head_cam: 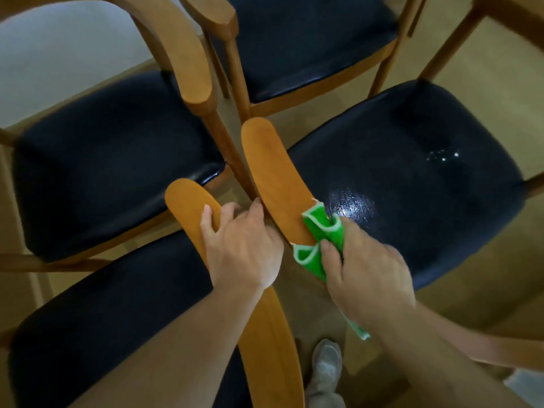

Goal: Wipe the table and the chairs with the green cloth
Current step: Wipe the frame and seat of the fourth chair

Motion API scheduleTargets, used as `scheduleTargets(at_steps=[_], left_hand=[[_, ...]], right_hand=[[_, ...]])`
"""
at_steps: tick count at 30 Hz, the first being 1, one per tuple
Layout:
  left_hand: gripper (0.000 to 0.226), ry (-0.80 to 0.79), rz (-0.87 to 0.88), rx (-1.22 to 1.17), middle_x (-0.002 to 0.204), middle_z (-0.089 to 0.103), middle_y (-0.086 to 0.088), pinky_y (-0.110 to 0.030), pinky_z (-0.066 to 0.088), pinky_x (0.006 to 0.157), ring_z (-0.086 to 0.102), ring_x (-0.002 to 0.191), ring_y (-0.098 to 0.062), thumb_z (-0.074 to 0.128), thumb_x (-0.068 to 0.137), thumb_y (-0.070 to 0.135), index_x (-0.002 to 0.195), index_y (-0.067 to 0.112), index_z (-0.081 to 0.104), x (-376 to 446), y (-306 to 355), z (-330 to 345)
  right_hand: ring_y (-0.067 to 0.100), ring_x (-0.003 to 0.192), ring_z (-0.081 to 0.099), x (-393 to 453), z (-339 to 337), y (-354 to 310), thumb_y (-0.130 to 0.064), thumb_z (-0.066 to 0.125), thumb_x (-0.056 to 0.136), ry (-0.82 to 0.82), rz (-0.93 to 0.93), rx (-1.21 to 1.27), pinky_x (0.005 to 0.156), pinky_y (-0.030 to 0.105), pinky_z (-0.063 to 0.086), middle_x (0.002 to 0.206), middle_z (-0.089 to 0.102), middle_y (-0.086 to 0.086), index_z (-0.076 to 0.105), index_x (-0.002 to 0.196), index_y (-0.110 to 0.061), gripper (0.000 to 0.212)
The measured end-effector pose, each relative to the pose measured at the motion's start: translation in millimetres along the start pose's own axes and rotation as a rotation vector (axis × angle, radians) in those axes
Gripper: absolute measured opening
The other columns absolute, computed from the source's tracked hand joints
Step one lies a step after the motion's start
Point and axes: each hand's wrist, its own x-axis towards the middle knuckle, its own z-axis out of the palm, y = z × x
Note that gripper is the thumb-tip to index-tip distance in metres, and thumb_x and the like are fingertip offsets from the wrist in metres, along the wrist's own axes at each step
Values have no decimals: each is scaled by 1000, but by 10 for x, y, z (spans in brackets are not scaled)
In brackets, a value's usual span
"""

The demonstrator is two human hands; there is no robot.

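Note:
Several wooden chairs with dark padded seats stand close together below me. My right hand [365, 269] grips the green cloth [322, 231] and presses it against the curved wooden armrest [270, 172] of the right chair, whose seat [412, 178] shines wet. My left hand [241, 245] curls its fingers over the end of the nearer chair's armrest [188, 201], thumb on the far side. Part of the cloth hangs out below my right wrist. No table is in view.
A chair seat [112, 160] lies at the left, another [306, 42] at the top, and a third [117, 334] under my left forearm. My shoe [326, 366] stands on the tan floor between the chairs. A pale wall shows at the top left.

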Motion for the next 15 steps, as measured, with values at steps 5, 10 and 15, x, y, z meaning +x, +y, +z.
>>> scheduleTargets(at_steps=[5, 10, 15], left_hand=[[39, -34, -11, 20, 90, 65, 10, -47, 7, 115, 47, 119, -15, 32, 89, 35, 107, 25, 64, 8, -10, 13], [43, -55, 0, 12, 84, 63, 11, -49, 9, 115, 50, 114, -15, 24, 86, 38, 103, 28, 62, 23, 7, -3], [19, -47, 28, 4, 74, 58, 14, -50, 11, 113, 52, 106, -15, 48, 85, 45, 82, 31, 60, 11, -21, 7]], right_hand=[[27, 54, 58, -132, -26, 51, -48, 29, 95, 68, 137, 0, 56, 31, 31, 57, 46, -7, 38, 80, -23, 31], [35, 75, 62, 397, 47, -306, -52, 25, 97, 54, 211, 25, 61, 36, 36, 76, 58, 5, 39, 86, -21, 36], [32, 92, 62, 921, 221, -781, -49, 24, 100, 145, 119, 25, 68, 41, 36, 117, 57, 5, 41, 128, -16, 46]])
